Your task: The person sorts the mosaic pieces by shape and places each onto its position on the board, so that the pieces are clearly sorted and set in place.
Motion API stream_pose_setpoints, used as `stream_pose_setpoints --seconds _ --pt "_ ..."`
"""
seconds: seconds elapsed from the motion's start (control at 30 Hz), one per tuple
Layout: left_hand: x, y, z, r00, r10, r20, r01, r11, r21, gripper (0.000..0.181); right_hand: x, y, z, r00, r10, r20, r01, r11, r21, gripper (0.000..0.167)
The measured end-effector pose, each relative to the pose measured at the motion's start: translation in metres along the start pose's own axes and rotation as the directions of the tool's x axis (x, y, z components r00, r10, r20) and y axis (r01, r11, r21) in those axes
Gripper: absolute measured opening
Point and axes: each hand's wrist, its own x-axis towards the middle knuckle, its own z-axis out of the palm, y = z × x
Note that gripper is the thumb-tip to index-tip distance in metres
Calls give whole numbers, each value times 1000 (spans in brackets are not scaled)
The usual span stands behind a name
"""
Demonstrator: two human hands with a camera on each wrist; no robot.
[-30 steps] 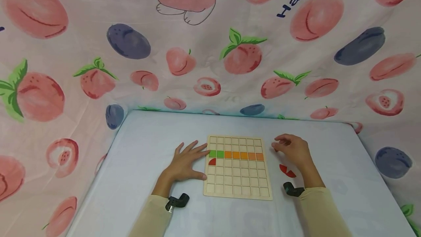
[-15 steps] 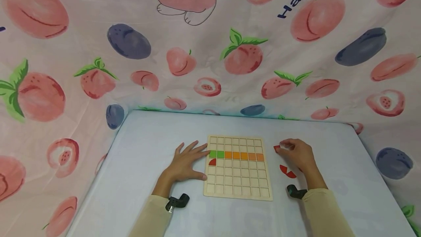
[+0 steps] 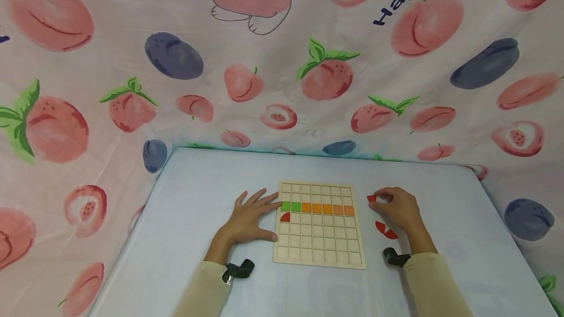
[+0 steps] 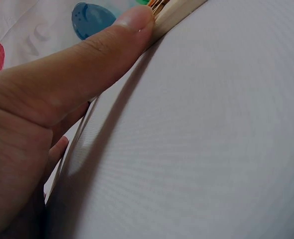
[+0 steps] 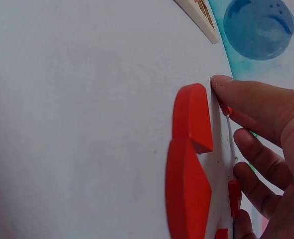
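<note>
A square wooden grid board lies on the table. One row holds green tiles and orange tiles; a red quarter-circle tile sits in the cell below that row's left end. My left hand is spread, its thumb and fingertips touching the board's left edge. Right of the board, my right hand pinches another red tile between thumb and index finger, low over the table. Two more red tiles touch each other nearer me. In the right wrist view, another red tile shows by the curled fingers.
The white table ends at the back against a fruit-printed cloth, which also hangs at both sides. A black camera is strapped on each wrist.
My right hand has shifted a little right and towards me, and the red tile at its fingertips has come into clearer view. The left hand and the board have stayed still.
</note>
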Motion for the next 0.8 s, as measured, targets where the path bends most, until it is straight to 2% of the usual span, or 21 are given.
stream_pose_setpoints --seconds 0.3,0.63,0.7,0.8 --pt "0 0 0 1000 -1 0 1 1000 -2 95 -2 -4 0 1000 6 23 -6 1000 5 41" --pt "-1 0 0 1000 3 -2 -3 1000 4 95 -6 -11 3 999 -46 -2 46 999 -7 44" --pt "-1 0 -1 1000 9 -5 -9 1000 4 96 -6 -15 4 998 -56 -14 56 998 7 43" --pt "0 1 -1 1000 14 -8 -14 1000 8 97 -8 -20 6 998 -58 -22 60 995 79 40"
